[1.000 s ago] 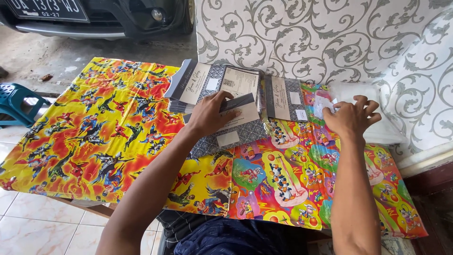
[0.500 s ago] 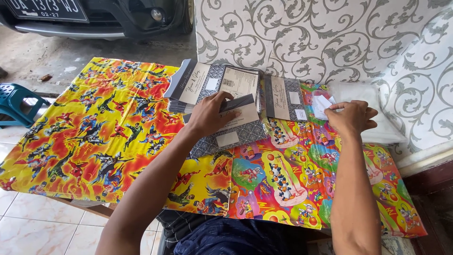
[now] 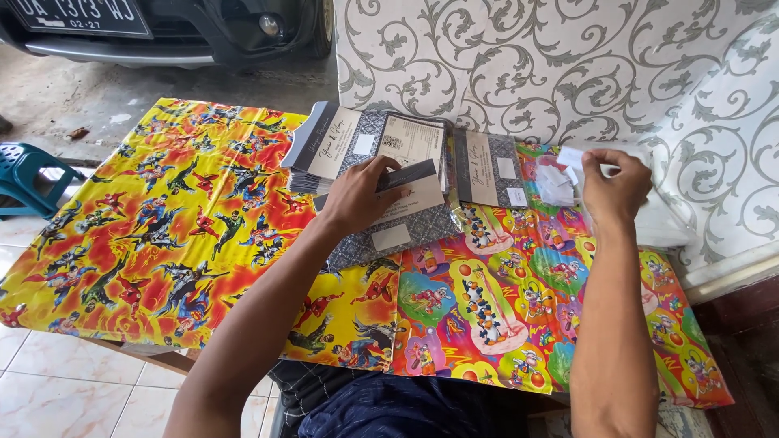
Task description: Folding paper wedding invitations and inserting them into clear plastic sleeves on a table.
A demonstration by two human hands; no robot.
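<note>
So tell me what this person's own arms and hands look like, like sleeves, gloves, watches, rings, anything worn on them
Both arms are bare along all that shows, with no sleeve edge in view. The left hand and the right hand wear no gloves. No watch, bracelet or band shows on either wrist, and no ring is visible on the fingers that can be seen. No markings or tattoos show on the forearms.

Glossy printed plastic cloth (image 3: 187, 235) covers the table. At upper centre, matt paper cards (image 3: 406, 174) in grey and cream. The stool (image 3: 28, 174) at left is smooth plastic.
</note>
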